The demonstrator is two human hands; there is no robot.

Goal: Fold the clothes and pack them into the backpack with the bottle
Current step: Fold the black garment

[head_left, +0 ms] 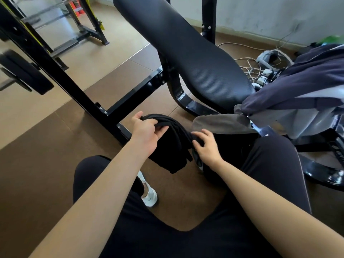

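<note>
A bunched black garment (pixel 170 146) hangs in front of me between my knees, above the brown floor. My left hand (pixel 146 132) grips its upper left fold with curled fingers. My right hand (pixel 206 145) holds the garment's right side, fingers curled into the cloth. A dark blue and grey backpack (pixel 301 94) lies at the right, on the end of the black padded bench (pixel 186 53). A grey cloth (pixel 221 123) lies just under the backpack, beside my right hand. A green object (pixel 333 39) shows behind the backpack, too blurred to identify.
The bench's black steel frame (pixel 130 97) crosses the floor just beyond my hands. White cables and a power strip (pixel 260 71) lie on the floor behind the bench. A weight plate (pixel 24 71) and a rack stand at the left. My white shoe (pixel 149 194) is below the garment.
</note>
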